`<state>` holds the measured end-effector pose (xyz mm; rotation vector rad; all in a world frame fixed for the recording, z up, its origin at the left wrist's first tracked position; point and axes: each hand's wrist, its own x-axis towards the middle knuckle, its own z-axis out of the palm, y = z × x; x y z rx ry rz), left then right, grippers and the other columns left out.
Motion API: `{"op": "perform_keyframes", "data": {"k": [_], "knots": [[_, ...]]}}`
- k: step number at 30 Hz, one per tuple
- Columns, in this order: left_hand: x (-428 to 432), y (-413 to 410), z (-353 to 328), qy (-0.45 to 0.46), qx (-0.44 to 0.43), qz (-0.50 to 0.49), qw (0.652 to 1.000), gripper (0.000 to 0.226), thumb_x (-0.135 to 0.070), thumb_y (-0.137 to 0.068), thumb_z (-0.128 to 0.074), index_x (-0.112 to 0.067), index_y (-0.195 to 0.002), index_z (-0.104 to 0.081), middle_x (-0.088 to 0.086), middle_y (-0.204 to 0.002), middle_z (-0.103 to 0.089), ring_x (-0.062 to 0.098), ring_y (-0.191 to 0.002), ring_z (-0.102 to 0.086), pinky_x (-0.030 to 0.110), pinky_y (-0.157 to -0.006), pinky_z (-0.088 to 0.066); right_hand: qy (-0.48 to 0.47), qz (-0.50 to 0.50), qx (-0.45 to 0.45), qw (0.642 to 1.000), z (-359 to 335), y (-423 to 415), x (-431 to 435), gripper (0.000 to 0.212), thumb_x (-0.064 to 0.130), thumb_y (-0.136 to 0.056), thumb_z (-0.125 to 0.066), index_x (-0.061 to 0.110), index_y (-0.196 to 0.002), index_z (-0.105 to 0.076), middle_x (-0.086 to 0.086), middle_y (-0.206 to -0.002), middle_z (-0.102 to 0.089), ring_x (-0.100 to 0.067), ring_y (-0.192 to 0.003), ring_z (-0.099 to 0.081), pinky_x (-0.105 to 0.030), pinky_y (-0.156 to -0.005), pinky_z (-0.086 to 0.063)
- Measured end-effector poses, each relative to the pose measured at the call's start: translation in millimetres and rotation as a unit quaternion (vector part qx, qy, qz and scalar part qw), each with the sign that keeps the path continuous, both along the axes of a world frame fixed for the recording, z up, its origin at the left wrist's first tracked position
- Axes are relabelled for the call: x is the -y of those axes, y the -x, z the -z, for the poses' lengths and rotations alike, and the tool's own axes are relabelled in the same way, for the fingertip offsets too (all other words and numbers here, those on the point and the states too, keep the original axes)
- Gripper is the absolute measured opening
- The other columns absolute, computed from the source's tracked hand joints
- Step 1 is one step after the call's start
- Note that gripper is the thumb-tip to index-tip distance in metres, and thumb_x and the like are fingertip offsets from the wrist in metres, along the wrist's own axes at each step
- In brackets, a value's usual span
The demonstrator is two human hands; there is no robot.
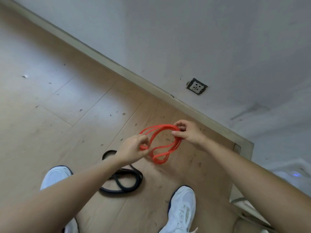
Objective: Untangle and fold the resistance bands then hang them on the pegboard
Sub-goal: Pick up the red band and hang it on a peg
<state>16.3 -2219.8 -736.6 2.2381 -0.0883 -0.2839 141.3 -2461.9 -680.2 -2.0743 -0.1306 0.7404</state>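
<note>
Left grip [133,148], right grip [188,132] tight on red band [159,161]; black band [117,191] below, between white shoes [182,207]

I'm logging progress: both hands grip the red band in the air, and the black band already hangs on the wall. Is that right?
Not quite. The head view shows the left hand and right hand gripping the red band, but the black band lies tangled on the floor.

A pale wood-plank floor [50,132] carries a tangled black band [124,180], two white shoes [182,209], and small scattered dark specks [80,110].
</note>
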Motion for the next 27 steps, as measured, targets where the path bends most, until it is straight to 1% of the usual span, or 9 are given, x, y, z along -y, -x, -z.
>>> {"op": "perform_keyframes", "data": {"k": [2, 5, 9, 13, 16, 20, 22, 24, 27], "knots": [[-7.2, -8.5, -24.0, -0.004, 0.029, 0.000, 1.000, 0.025, -0.049, -0.078, -0.066, -0.032, -0.093, -0.055, -0.014, -0.095, -0.058, 0.009, -0.088, -0.058, 0.035, -0.076, -0.052, -0.010, -0.045, 0.020, 0.999, -32.9, 5.3, -15.6, 0.020, 0.002, -0.084, -0.078, 0.006, -0.101, -0.069, -0.008, -0.086, -0.074, -0.013, -0.073, -0.071, -0.025, -0.067, -0.058], [-16.5, -23.8, -62.8, -0.024, 0.086, -0.022, 0.996, 0.038, -0.046, -0.078, -0.075, -0.029, -0.101, -0.049, -0.010, -0.102, -0.050, 0.012, -0.092, -0.054, 0.033, -0.076, -0.051, -0.030, -0.095, 0.055, 0.994, -79.5, 15.2, -35.6, 0.018, 0.004, -0.084, -0.079, 0.012, -0.099, -0.072, -0.003, -0.088, -0.075, -0.010, -0.077, -0.069, -0.025, -0.070, -0.055], [-18.0, -41.4, -122.2, 0.039, 0.062, 0.011, 0.997, 0.052, -0.045, -0.078, -0.081, -0.025, -0.120, -0.058, -0.007, -0.119, -0.054, 0.011, -0.112, -0.052, 0.030, -0.094, -0.047, -0.043, -0.134, 0.106, 0.984, -140.1, 24.4, -53.2, 0.017, 0.004, -0.086, -0.077, 0.010, -0.102, -0.074, 0.006, -0.088, -0.074, -0.002, -0.081, -0.069, -0.016, -0.073, -0.050], [-20.6, -47.7, -172.4, 0.126, 0.036, 0.052, 0.990, 0.015, -0.029, -0.085, -0.076, -0.022, -0.098, -0.070, 0.005, -0.093, -0.070, 0.021, -0.086, -0.067, 0.049, -0.084, -0.057, -0.070, -0.111, 0.143, 0.981, -187.7, 25.6, -51.6, 0.015, 0.003, -0.088, -0.074, 0.012, -0.100, -0.075, 0.003, -0.086, -0.073, -0.005, -0.080, -0.067, -0.019, -0.073, -0.051], [-26.9, -50.2, -208.0, 0.137, 0.056, 0.050, 0.988, 0.006, -0.023, -0.089, -0.072, -0.020, -0.094, -0.073, 0.013, -0.083, -0.068, 0.019, -0.069, -0.060, 0.048, -0.073, -0.054, -0.057, -0.100, 0.169, 0.979, -212.9, 22.9, -42.1, 0.016, 0.002, -0.088, -0.074, 0.013, -0.101, -0.074, 0.000, -0.084, -0.073, -0.008, -0.079, -0.068, -0.025, -0.074, -0.055], [-33.2, -55.3, -266.5, 0.116, 0.084, 0.061, 0.988, 0.007, -0.023, -0.093, -0.072, -0.017, -0.095, -0.075, 0.009, -0.077, -0.071, 0.012, -0.067, -0.061, 0.031, -0.066, -0.050, -0.034, -0.115, 0.174, 0.977, -240.3, 20.9, -31.5, 0.024, 0.005, -0.086, -0.077, 0.013, -0.108, -0.072, -0.014, -0.096, -0.075, -0.030, -0.090, -0.072, -0.037, -0.085, -0.060], [-36.0, -59.1, -294.7, 0.099, 0.109, 0.061, 0.987, 0.008, -0.022, -0.093, -0.073, -0.016, -0.098, -0.076, 0.007, -0.076, -0.070, 0.009, -0.065, -0.061, 0.024, -0.065, -0.049, -0.021, -0.124, 0.183, 0.975, -253.4, 22.2, -29.5, 0.022, 0.003, -0.085, -0.078, 0.013, -0.104, -0.072, -0.014, -0.093, -0.074, -0.025, -0.086, -0.072, -0.035, -0.084, -0.060], [-38.3, -62.0, -320.3, 0.093, 0.135, 0.060, 0.985, 0.009, -0.021, -0.091, -0.074, -0.015, -0.098, -0.077, 0.009, -0.080, -0.073, 0.013, -0.069, -0.065, 0.029, -0.069, -0.054, 0.002, -0.131, 0.191, 0.973, -262.7, 24.0, -27.7, 0.019, 0.003, -0.084, -0.078, 0.013, -0.099, -0.072, -0.009, -0.089, -0.073, -0.014, -0.082, -0.070, -0.034, -0.083, -0.059], [-43.5, -66.6, -357.6, 0.109, 0.159, 0.041, 0.980, 0.009, -0.021, -0.090, -0.076, -0.016, -0.097, -0.078, 0.011, -0.085, -0.074, 0.016, -0.076, -0.068, 0.034, -0.077, -0.059, 0.025, -0.131, 0.180, 0.975, -272.9, 24.4, -19.3, 0.016, 0.009, -0.087, -0.076, 0.017, -0.101, -0.073, -0.004, -0.100, -0.074, -0.015, -0.096, -0.071, -0.037, -0.094, -0.057]]}}
